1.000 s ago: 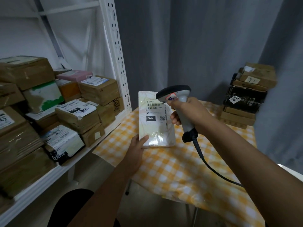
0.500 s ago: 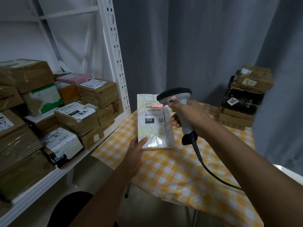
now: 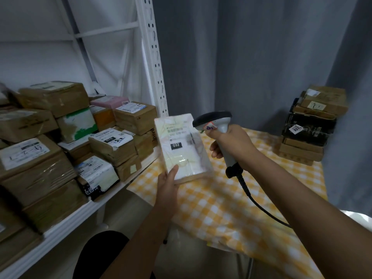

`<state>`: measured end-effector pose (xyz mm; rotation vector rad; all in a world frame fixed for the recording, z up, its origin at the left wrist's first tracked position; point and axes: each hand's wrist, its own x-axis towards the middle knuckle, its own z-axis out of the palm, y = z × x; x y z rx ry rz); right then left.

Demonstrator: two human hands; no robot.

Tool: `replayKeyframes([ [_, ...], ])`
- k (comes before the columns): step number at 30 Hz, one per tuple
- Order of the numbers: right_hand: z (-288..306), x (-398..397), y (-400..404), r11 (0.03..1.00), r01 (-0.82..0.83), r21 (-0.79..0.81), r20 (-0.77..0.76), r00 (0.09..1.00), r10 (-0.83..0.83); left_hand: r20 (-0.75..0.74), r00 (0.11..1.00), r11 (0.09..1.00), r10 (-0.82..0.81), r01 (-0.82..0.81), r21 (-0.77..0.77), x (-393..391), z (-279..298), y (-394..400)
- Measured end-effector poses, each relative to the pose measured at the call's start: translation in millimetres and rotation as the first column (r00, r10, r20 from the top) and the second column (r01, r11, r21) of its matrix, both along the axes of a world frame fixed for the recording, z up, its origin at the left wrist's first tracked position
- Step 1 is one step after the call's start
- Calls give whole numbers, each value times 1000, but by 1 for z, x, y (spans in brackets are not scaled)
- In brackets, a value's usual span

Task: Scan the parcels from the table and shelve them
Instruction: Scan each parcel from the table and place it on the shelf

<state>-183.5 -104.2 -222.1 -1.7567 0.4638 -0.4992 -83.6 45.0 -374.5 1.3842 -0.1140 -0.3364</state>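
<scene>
Gripping the scanner [image 3: 218,129], our right hand [image 3: 233,143] aims at the parcel [image 3: 182,146]. Our left hand [image 3: 168,183] holds its lower edge, apparently lifted off the table [image 3: 221,208].

1. The flat white plastic-wrapped parcel [image 3: 182,146] is swinging left now, tipped towards the white metal shelf [image 3: 84,216], its label blurred where it read sharply a second ago.
2. The left hand [image 3: 168,187] has carried its near edge leftward, thumb on top.
3. The red scan line seen half a second ago on the label is gone.
4. A gap has opened between the grey handheld barcode scanner [image 3: 218,127] and the parcel.
</scene>
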Motion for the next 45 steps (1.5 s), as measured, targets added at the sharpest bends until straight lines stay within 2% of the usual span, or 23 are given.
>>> replayKeyframes([
  [1, 2, 1, 5, 1000, -8, -15, 20, 1000, 8, -46, 997, 995, 68, -72, -69, 3, 7, 4],
  [4, 12, 7, 25, 998, -27, -51, 93, 995, 32, 33, 980, 957, 194, -182, -225, 8, 48, 32],
  [6, 20, 13, 41, 994, -30, -104, 121, 992, 42, 75, 969, 924, 234, -198, -326, 11, 74, 57],
  [12, 26, 34, 96, 957, -122, -262, 89, 985, 150, 265, 851, 876, 453, -371, -307, 2, 140, 138],
  [16, 19, 39, 127, 919, -120, -375, 107, 979, 171, 314, 770, 830, 555, -487, -272, -5, 160, 197],
  [19, 14, 41, 141, 886, -183, -426, 30, 976, 216, 341, 688, 767, 641, -593, -245, -8, 171, 237],
  [22, 4, 44, 150, 860, -245, -449, -68, 968, 240, 309, 657, 726, 687, -628, -280, 4, 180, 275],
  [25, -4, 44, 155, 847, -282, -452, -125, 959, 253, 234, 680, 716, 695, -629, -302, 27, 196, 313],
  [29, -9, 48, 158, 844, -291, -450, -130, 957, 260, 189, 624, 652, 758, -728, -212, 57, 211, 351],
  [32, -12, 52, 157, 836, -281, -472, -130, 960, 249, 145, 622, 637, 770, -765, -100, 79, 214, 367],
  [36, -13, 54, 154, 829, -283, -483, -144, 959, 243, 51, 701, 702, 712, -712, -13, 104, 208, 369],
  [39, -14, 56, 153, 826, -280, -490, -147, 960, 238, 72, 735, 735, 675, -677, 20, 112, 205, 364],
  [42, -15, 58, 152, 833, -292, -470, -158, 956, 246, 89, 706, 697, 703, -708, 111, 116, 205, 361],
  [45, -15, 57, 153, 836, -302, -457, -174, 953, 249, 172, 673, 638, 719, -738, 219, 122, 202, 361],
])
